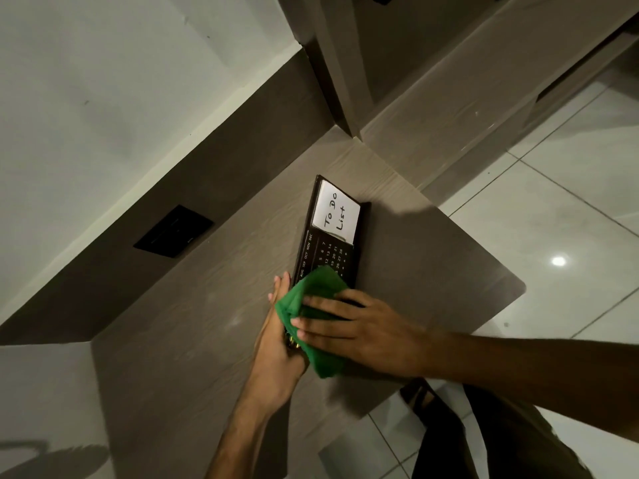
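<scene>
Organizer (332, 257), far end toward counter (432, 271) far corner: judged stiff, light, slide-prone. Soft cloth (311, 292) is pressed on it by flat right hand (366, 330). Near end is braced by straight-fingered left hand (276, 344); best gripped there.

**Where everything sits on the desk**

I see the organiser (328, 261) lying on the desk (193, 323), its long side running away from me. The notepad (334, 212) sits in its far end. The cloth (313, 299) covers its near end, under my right hand (359, 328). My left hand (276, 344) lies against the organiser's left edge. A socket plate (174, 231) is on the upright panel, well left of the organiser. The floor (560, 209) lies right of the desk.
</scene>
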The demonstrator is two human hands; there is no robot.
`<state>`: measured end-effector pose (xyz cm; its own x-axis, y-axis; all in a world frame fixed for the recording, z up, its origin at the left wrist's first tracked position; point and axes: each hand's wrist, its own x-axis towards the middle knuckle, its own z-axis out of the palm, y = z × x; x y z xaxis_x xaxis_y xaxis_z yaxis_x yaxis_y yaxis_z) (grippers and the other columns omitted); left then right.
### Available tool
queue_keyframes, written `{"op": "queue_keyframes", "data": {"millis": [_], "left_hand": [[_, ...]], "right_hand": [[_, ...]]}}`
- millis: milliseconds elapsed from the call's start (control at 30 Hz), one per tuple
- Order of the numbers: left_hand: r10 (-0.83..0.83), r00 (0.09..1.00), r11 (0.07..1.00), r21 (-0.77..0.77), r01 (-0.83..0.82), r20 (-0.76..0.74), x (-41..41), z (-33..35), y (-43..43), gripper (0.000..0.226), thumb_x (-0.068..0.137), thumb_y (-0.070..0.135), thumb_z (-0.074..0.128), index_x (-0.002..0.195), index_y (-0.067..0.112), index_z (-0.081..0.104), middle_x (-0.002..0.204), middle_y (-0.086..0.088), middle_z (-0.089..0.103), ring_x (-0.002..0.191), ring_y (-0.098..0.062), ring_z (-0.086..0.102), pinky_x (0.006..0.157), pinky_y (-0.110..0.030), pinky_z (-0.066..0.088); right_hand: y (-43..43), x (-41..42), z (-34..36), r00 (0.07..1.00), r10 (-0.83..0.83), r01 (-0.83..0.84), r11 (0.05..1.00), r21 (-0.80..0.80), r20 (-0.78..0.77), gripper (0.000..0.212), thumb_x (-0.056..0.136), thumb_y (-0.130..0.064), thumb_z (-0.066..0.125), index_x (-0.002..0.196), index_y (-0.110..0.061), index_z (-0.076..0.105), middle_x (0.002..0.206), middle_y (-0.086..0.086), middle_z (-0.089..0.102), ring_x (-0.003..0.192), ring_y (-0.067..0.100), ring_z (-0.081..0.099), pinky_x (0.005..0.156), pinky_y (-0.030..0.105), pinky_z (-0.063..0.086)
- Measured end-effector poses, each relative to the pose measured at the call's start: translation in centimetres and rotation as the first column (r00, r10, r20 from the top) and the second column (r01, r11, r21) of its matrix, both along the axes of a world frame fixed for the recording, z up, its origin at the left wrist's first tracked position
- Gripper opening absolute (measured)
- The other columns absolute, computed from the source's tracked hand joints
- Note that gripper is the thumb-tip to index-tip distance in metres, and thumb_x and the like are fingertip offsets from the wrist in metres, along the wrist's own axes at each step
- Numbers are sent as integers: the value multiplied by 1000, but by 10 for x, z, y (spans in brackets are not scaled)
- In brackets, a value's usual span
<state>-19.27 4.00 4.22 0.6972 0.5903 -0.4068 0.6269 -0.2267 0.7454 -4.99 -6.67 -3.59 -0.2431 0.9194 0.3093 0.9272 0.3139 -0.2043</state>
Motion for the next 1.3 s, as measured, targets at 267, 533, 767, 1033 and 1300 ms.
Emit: {"op": "queue_keyframes", "data": {"millis": [267,533,767,1033,1300], "left_hand": [[4,997,999,41,-1,-71,-2,-4,2,114,78,-14,63,149,51,2,164,17,2,153,-19,9,118,-60,26],[-46,992,993,101,58,-120,0,-2,1,114,78,-10,67,151,46,-2,165,12,6,153,-22,10,119,-61,22],[-68,987,984,156,90,-143,3,1,0,113,78,-9,66,149,48,0,163,17,1,152,-15,-2,121,-61,13],[-108,966,957,238,165,-236,0,0,4,114,80,7,72,150,43,-9,161,17,-9,149,-12,-13,122,-51,1],[-207,932,865,389,317,-299,12,4,9,121,78,28,77,143,38,-25,157,16,-26,148,-11,-25,120,-40,-11]], "right_hand": [[11,59,-11,922,-349,336,936,-104,-170,82,71,-10,73,146,-19,39,153,3,38,144,29,25,105,47,31],[8,36,-11,948,-162,143,986,-87,-273,91,70,-17,79,148,-19,32,156,2,32,144,24,19,106,46,28],[-4,44,-13,921,-253,211,963,-165,-296,80,78,-14,75,147,-17,35,156,4,31,144,26,18,109,49,29],[19,65,-4,906,-298,271,954,-126,-301,79,78,-11,71,148,-17,35,157,3,29,146,26,13,111,48,25],[-9,46,-26,932,-283,244,952,-186,-228,76,81,-10,68,149,-19,35,156,3,32,145,28,18,110,46,23]]}}
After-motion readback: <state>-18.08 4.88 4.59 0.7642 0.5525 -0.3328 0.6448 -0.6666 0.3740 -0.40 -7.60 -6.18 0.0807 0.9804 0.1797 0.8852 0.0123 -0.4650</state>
